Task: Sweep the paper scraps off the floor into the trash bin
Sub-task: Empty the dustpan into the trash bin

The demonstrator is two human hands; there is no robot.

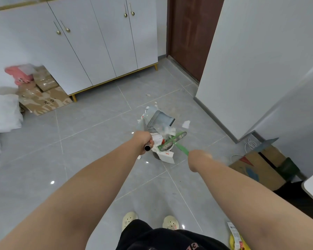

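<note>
while the left hand (144,139) curls round the dustpan (159,118) handle, the pan tilts above the bin (156,155), which brims with scraps (167,156). the right hand (197,158), blurred, grips a green broom (172,139) over the bin. a stray scrap (186,124) lies on the floor (98,159) just beyond the bin.

Pale grey glossy floor tiles (90,159) with thin lighter grout lines, and the torn paper scraps (186,124) are white, a few with red print. Bright green plastic broom (182,148), greyish see-through plastic dustpan (163,118). Then there's a white cabinet with gold trim (101,47), a dark brown wooden door (190,33) and a pink plush toy (18,73).
</note>
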